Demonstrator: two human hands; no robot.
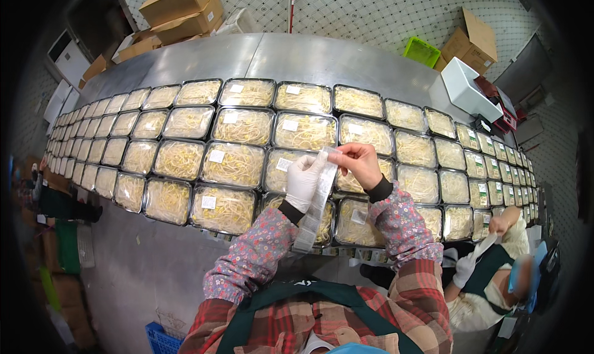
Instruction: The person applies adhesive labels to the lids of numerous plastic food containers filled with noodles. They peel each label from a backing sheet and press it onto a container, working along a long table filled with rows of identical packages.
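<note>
My left hand, in a white glove, is closed round a strip of white labels that hangs down towards my body. Bare fingers of my right hand pinch the strip's upper end, close beside the left fingertips. Whether a single label has come off the strip there, I cannot tell. Both hands hover over rows of black trays of bean sprouts under clear film. A tray with a white label lies left of my hands, and an unlabelled tray lies right of them. Another labelled tray sits below my right wrist.
The trays cover a long metal table. A co-worker at the right holds a white strip; another person stands far left. Beyond the table are cardboard boxes, a green crate and a white bin. A blue crate stands near me.
</note>
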